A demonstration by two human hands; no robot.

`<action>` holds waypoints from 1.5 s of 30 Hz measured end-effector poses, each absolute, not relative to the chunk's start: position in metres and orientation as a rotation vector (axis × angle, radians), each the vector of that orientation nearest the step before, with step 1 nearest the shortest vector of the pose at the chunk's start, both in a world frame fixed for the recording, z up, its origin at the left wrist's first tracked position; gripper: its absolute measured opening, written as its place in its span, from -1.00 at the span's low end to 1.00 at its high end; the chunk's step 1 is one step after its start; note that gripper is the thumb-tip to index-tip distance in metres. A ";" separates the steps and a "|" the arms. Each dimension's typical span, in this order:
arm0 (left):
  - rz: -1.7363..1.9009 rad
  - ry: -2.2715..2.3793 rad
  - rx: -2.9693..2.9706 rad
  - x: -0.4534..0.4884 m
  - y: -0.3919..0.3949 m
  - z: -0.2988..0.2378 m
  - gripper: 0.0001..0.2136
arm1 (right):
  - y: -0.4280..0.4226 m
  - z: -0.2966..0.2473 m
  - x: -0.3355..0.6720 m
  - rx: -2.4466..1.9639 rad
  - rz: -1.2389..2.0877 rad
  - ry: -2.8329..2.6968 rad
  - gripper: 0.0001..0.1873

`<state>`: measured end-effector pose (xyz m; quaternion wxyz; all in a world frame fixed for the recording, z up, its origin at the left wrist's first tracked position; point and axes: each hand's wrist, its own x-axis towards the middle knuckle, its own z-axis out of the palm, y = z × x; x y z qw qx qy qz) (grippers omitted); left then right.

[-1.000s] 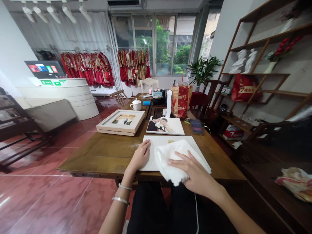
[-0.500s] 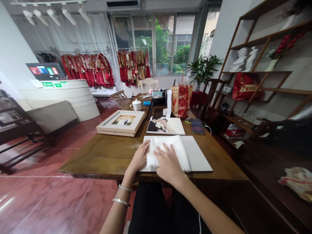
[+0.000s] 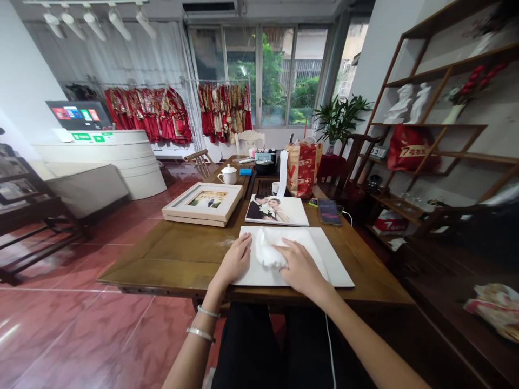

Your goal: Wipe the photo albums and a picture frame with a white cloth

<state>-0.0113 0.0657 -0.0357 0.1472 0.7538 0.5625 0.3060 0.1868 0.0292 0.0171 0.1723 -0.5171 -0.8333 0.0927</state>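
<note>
A white flat album (image 3: pixel 324 259) lies on the near edge of the wooden table (image 3: pixel 182 254). My left hand (image 3: pixel 235 260) rests flat on the album's left edge, fingers stretched out. On top of the album my right hand (image 3: pixel 299 265) presses a bunched white cloth (image 3: pixel 268 249), fingers curled over it. Just behind the album lies a photo book with a couple's picture (image 3: pixel 276 210).
A framed photo in a cream frame (image 3: pixel 204 202) sits at the table's left. A phone (image 3: pixel 328 211) with a cable, a red-patterned bag (image 3: pixel 303 167), a white teapot (image 3: pixel 227 174) and a tea tray stand farther back. Wooden shelves (image 3: pixel 438 129) fill the right; red garments hang by the window.
The cloth went from spread over the album's right part to bunched small near its left middle. My right hand swept left, then gathered the cloth. My left hand stayed put.
</note>
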 end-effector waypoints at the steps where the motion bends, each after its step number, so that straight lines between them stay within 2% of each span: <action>1: 0.870 1.622 2.171 -0.011 0.065 -0.035 -0.59 | 0.041 0.018 0.185 -1.497 0.256 -2.353 -0.39; 6: 0.888 1.624 2.181 -0.012 0.064 -0.034 -0.59 | 0.092 0.024 0.164 -1.545 0.230 -2.337 -0.59; 15: 0.917 1.617 2.225 -0.012 0.066 -0.035 -0.61 | 0.116 0.027 0.124 -1.404 0.246 -2.457 -0.70; 20: 0.915 1.572 2.235 -0.013 0.067 -0.036 -0.62 | 0.103 0.021 0.153 -1.463 0.159 -2.431 -0.64; 25: 0.889 1.585 2.199 -0.013 0.067 -0.038 -0.59 | 0.090 0.005 0.212 -1.568 0.106 -2.333 -0.46; 32: 0.927 1.575 2.198 -0.014 0.068 -0.040 -0.60 | 0.069 -0.012 0.266 -1.727 -0.005 -2.133 -0.40; 39: 0.927 1.598 2.194 -0.013 0.067 -0.039 -0.61 | -0.013 -0.024 0.267 -1.363 -0.007 -2.269 -0.18; 45: 0.915 1.597 2.214 -0.013 0.067 -0.039 -0.61 | -0.008 -0.015 0.270 -1.327 0.171 -2.315 -0.23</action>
